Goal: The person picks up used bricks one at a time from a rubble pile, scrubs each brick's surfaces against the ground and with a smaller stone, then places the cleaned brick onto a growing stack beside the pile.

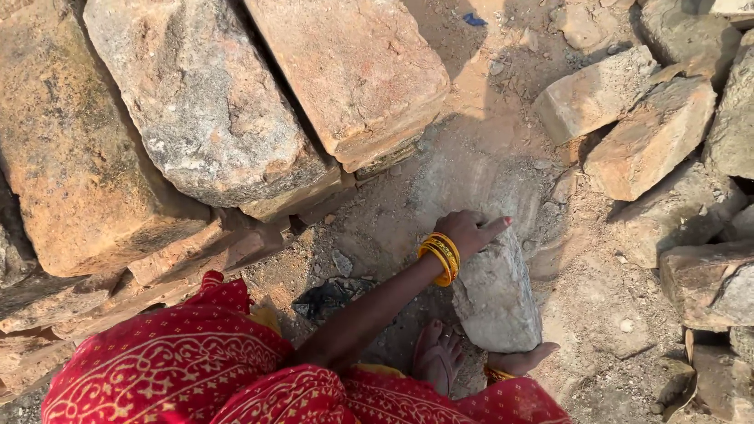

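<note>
The pale grey oblong stone block lies on the dusty ground just right of the person's sandalled foot, well apart from the big stacked reddish-brown slabs up and to the left of that foot. The left hand, with yellow bangles at the wrist, is spread flat over the block's far end, fingers open. The right hand cups the near lower corner, though how far its fingers curl under is hidden. To lift it well, I judge both palms should get under opposite ends, the block kept close to the body and clear of the foot. Its long axis runs from near the foot away from the person, leaning slightly left at the far end.
</note>
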